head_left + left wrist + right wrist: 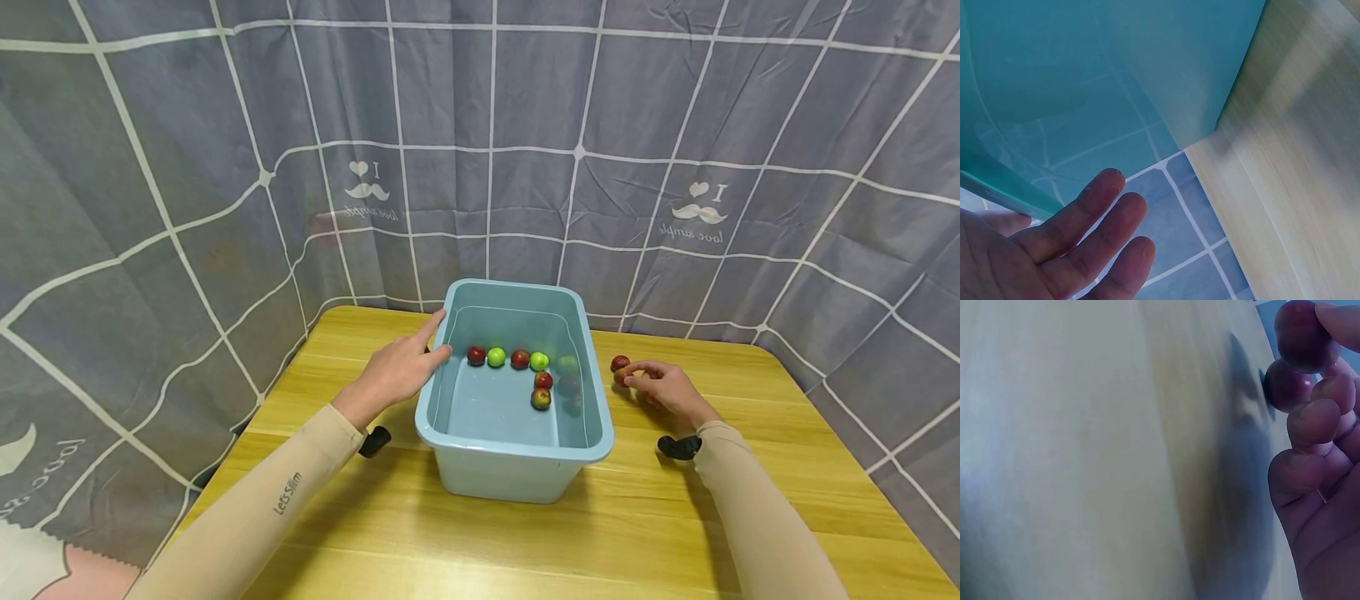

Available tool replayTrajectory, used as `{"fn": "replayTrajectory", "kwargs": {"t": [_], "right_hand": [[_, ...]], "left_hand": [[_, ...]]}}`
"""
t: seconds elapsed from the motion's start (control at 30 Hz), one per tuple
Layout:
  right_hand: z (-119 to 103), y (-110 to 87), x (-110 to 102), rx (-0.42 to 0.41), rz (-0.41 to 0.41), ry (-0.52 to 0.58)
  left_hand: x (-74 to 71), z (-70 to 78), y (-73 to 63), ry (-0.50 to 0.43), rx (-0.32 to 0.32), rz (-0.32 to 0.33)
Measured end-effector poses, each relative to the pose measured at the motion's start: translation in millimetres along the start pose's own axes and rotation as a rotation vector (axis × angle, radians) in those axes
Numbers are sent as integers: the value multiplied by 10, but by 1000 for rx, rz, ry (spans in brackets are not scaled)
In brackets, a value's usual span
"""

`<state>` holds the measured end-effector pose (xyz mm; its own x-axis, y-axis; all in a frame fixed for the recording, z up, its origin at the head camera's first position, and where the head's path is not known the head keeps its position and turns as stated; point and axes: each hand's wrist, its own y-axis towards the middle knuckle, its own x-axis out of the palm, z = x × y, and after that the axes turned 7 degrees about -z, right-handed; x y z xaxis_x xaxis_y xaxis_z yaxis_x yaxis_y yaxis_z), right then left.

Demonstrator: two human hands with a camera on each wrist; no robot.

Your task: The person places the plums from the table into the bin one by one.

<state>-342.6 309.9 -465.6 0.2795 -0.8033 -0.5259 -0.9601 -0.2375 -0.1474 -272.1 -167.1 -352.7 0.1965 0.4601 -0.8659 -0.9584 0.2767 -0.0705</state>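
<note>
A light blue plastic tub (513, 452) stands on the wooden table. My left hand (400, 367) lies at its left rim, index finger stretched out and thumb over the edge. In the left wrist view, three loosely bent fingers (1094, 234) hang outside the tub wall. To the right of the tub, my right hand (666, 390) pinches a small apple-like red fruit (1302, 337) between thumb and fingers. Just beyond it sits a second red fruit (619, 363). Inside the tub are several such fruits, among them a green fruit (496, 357) and a red-green fruit (541, 398).
The wooden table (502, 542) extends on both sides of the tub. A grey curtain (450, 192) with white grid lines hangs behind and along the sides. Black bands (678, 447) are worn on the wrists.
</note>
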Motion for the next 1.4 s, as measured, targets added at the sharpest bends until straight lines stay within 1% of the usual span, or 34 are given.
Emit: {"fn": "replayTrajectory", "kwargs": {"t": [0.3,0.4,0.53,0.6,0.7,0.77,0.83,1.07,1.4], "right_hand": [[-177,-24,-38,-39,-7,38],[-248,-34,-60,-50,-24,26],[-357,-44,-96,-61,-35,29],[-477,-85,-109,-62,-47,45],[-539,-86,-135,-82,-54,57],[-572,-85,-147,-99,-52,44],[-536,-48,-168,-127,-42,24],[-662,-54,-214,-180,-32,-13],[-952,-97,-278,-219,-45,-46]], "left_hand": [[-4,-3,-4,-5,3,-3],[-5,-5,-8,-2,2,-3],[-3,-9,-12,1,2,-2],[-2,-11,-12,1,3,-2],[-2,-13,-11,-1,6,-2],[-3,-15,-10,-2,8,-2],[-3,-16,-8,-3,9,-2],[-6,-7,-6,-11,12,-2],[3,-14,-12,-10,10,-5]]}}
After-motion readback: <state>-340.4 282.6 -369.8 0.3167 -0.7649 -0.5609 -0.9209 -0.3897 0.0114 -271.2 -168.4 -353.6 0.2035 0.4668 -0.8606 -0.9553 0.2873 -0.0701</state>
